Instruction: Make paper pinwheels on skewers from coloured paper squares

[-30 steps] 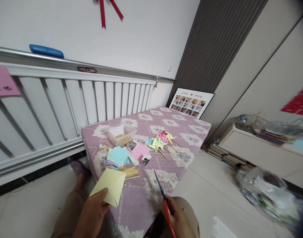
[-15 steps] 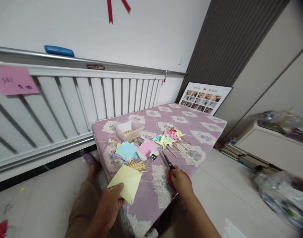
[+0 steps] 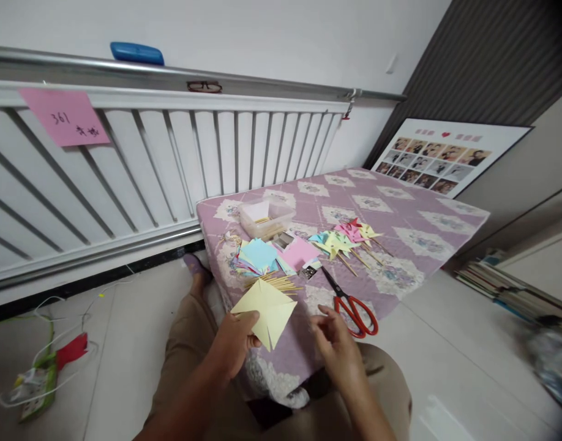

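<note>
My left hand (image 3: 232, 343) pinches a pale yellow paper square (image 3: 267, 306) by its near corner, holding it over the front edge of the purple quilted table (image 3: 400, 245). My right hand (image 3: 338, 346) hovers just right of the paper with fingers loosely spread and nothing in them. Red-handled scissors (image 3: 352, 303) lie on the table right behind that hand, blades pointing away. Wooden sticks (image 3: 283, 283) lie beyond the yellow paper.
A stack of coloured paper squares (image 3: 260, 256), a clear plastic box (image 3: 265, 217) and several finished paper pinwheels (image 3: 343, 239) sit further back. A white railing (image 3: 171, 159) with a pink note (image 3: 65, 116) stands left. A photo board (image 3: 446, 156) leans at right. Books (image 3: 501, 285) lie on the floor.
My right hand set the scissors down on the table and let go, then drew back towards me. The yellow paper stayed in my left hand. The view tilted down and shifted.
</note>
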A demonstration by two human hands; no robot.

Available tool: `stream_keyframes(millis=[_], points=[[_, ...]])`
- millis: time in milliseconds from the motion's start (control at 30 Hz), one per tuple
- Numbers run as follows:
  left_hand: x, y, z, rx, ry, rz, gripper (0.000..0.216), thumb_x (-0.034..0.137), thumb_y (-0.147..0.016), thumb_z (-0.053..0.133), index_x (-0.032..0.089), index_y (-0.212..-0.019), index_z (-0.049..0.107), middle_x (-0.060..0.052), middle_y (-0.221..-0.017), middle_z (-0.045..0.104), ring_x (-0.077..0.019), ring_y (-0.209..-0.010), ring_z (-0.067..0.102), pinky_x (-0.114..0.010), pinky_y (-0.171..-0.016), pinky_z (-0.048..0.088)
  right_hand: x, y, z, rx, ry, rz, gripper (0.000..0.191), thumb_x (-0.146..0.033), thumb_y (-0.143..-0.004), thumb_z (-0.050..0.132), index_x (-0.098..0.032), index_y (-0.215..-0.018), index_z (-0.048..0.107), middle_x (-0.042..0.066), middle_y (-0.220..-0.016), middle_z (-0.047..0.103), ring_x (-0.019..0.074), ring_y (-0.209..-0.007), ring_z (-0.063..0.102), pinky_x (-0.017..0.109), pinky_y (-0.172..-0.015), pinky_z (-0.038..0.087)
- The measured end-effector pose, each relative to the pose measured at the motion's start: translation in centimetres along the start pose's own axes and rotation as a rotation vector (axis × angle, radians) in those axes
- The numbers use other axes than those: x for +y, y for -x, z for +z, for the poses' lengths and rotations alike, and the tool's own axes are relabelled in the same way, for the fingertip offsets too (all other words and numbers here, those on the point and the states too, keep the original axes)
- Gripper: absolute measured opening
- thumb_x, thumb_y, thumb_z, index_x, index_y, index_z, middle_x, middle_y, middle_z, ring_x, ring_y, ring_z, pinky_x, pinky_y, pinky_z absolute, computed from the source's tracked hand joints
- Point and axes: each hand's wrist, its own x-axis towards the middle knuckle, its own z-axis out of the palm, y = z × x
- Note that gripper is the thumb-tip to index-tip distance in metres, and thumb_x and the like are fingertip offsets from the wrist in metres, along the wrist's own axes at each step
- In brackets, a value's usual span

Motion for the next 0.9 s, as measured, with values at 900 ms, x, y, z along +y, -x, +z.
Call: stream_keyframes(millis=[900], points=[[-0.9,2.0,1.5,-0.095,0.23,-0.061,0.028,0.03,-0.07,0.072,0.017,-0.094,0.065,-0.008,-0.085,0.071,-0.0203,-0.072,0.063,-0.03,-0.067,0.047,-6.3,5.2,3.7,0.037,-0.161,-0.268,0.015,-0.015,-0.084,0.057,-0.024,-0.095,0.063,0.002,-0.086,0.069,0.0168,-0.079,0.067,0.023,-0.071,0.053]])
